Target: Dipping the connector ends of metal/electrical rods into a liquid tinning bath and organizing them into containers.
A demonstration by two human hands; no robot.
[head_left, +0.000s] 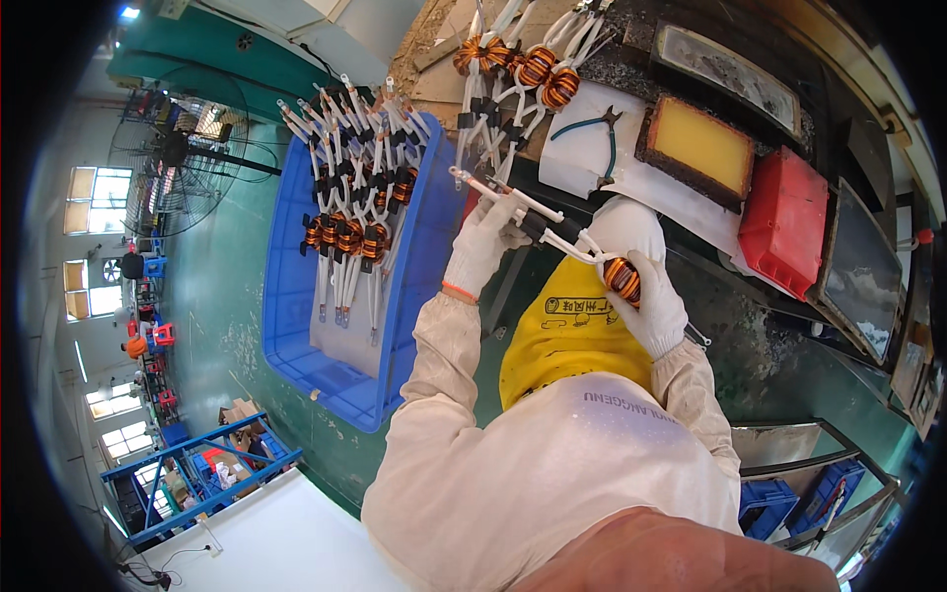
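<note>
Between my two gloved hands is a toroidal coil (622, 280) wound with copper-coloured and dark wire, with long white sleeved leads (560, 246). My left hand (477, 249) is closed around the leads near their bare metal ends, which point up and left. My right hand (659, 310) grips the coil ring itself, its fingers wrapped around the far side. Black wrapping binds part of the leads, partly hidden by the left glove. To the left, similar coils (340, 235) with white leads hang in rows inside a blue bin (397, 296).
More coils (536, 65) lie at the bench's far end. Pliers (611, 143) with teal handles rest on white sheet. Right of them sit a dark tray of yellow material (700, 148), a metal-rimmed trough (728, 79) and a red bin (784, 222). A large fan (176, 150) stands far left.
</note>
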